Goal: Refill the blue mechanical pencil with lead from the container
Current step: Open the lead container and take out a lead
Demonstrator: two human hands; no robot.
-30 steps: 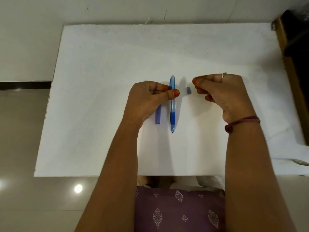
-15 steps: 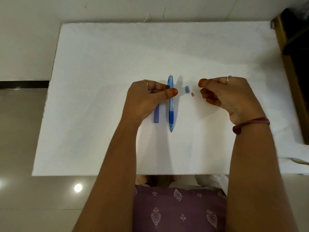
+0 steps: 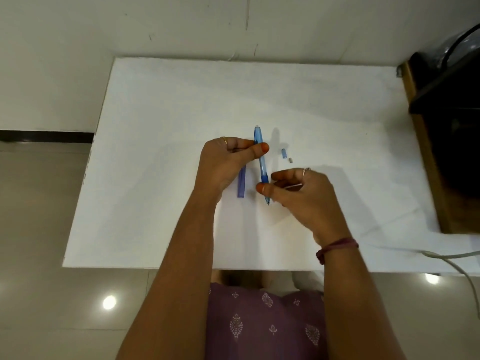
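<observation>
Pencil (image 3: 261, 162) pinched by left hand (image 3: 228, 162) and right hand (image 3: 298, 193), no readable writing, purple lead container (image 3: 241, 184) beside.

You've got bright, even light here, coming from overhead. Two ceiling lamps glare off the glossy floor (image 3: 52, 294) at bottom left and right. The white worktop (image 3: 181, 113) is nearly blown out, and your hands throw soft grey shadows to the right across it. Edges bow from the wide lens, and the whole frame's slightly soft.
</observation>
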